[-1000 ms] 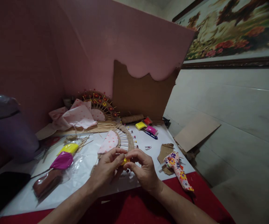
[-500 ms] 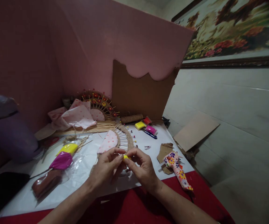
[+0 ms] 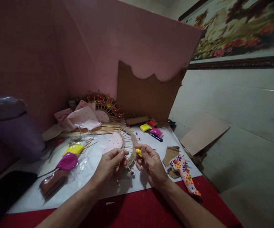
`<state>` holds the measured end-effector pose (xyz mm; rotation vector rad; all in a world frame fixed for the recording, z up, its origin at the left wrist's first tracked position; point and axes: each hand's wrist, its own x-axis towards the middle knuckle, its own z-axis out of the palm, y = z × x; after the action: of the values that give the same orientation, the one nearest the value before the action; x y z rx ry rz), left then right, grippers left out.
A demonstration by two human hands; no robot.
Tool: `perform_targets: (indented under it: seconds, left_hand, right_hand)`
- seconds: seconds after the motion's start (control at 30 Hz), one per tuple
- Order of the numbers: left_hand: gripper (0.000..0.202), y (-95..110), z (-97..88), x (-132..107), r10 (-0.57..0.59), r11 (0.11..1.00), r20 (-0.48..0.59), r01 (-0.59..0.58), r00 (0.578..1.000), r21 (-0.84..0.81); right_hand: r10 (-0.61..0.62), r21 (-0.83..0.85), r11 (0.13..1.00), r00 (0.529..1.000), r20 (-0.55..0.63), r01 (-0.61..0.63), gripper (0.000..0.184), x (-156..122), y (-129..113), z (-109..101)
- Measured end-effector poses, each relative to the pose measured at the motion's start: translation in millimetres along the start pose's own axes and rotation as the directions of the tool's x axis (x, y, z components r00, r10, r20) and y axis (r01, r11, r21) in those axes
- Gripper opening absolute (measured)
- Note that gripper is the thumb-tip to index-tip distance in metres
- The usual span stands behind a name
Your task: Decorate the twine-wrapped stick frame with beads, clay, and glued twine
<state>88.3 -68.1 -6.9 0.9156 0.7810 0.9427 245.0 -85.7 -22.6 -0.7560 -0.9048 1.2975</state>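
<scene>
My right hand (image 3: 150, 163) pinches a small lump of yellow clay (image 3: 139, 152) between thumb and fingers. To its left, my left hand (image 3: 112, 163) has thumb and forefinger pressed together; whatever is between them is too small to make out. Beyond and partly under the hands lies a half-round fan of thin sticks (image 3: 128, 144) with a twine-wrapped arc and small bead-like tips. Pink dotted cloth (image 3: 114, 142) covers the fan's inner half-circle. My left hand hides part of it.
Bagged clay in yellow (image 3: 73, 150), magenta (image 3: 67, 161) and brown (image 3: 53, 182) lies left. A flower-patterned glue gun (image 3: 183, 172) rests right by torn cardboard (image 3: 171, 154). Behind are small clay packs (image 3: 145, 127), a twine roll (image 3: 137, 120) and a decorated fan (image 3: 103, 104). A purple bottle (image 3: 15, 136) stands left.
My hands have drawn apart. The yellow clay, earlier between both hands, has gone right with my right hand. The view has shifted slightly.
</scene>
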Motion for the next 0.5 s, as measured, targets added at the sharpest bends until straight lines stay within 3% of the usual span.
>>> perform_targets:
  seconds: [0.2,0.4,0.5]
  left_hand:
    - [0.040,-0.4,1.3,-1.6,0.062,0.987,0.007,-0.062,0.998,0.146]
    - [0.029,0.7,-0.4,0.4,0.090,0.993,-0.015,-0.089,0.996,0.077]
    - [0.030,2.3,-2.4,1.6,0.101,0.995,0.000,-0.101,0.995,0.020]
  right_hand:
    - [0.048,-0.048,0.998,0.997,0.054,-0.046,0.035,1.6,2.8,-4.3]
    - [0.123,-0.062,0.991,0.992,0.031,-0.121,0.037,-2.0,0.6,-2.7]
    - [0.103,-0.068,0.993,0.994,0.029,-0.101,0.035,-0.4,0.3,-1.8]
